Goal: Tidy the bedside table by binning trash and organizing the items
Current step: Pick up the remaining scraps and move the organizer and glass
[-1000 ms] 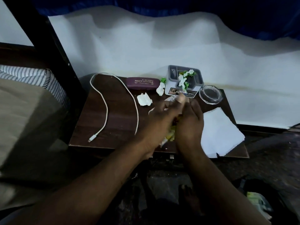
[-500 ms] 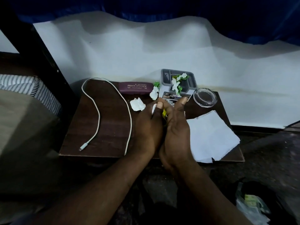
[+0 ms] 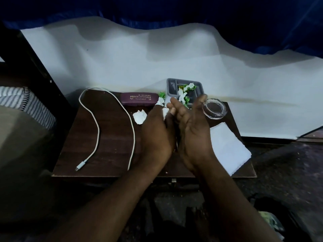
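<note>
Your left hand [image 3: 157,135] pinches a small white paper scrap [image 3: 165,113] at its fingertips. Your right hand [image 3: 194,130] has opened flat beside it, fingers straight. Both have slid forward to the grey plastic compartment tray [image 3: 170,88], which holds crumpled green-and-white wrappers [image 3: 185,92]. A crumpled white paper ball [image 3: 139,117] lies just left. You're likely still gathering trash, not binning.

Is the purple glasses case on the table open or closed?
Closed. The purple glasses case lies flat at the back edge of the table, with its lid down and the gold lettering on top. No gap shows along it.
</note>
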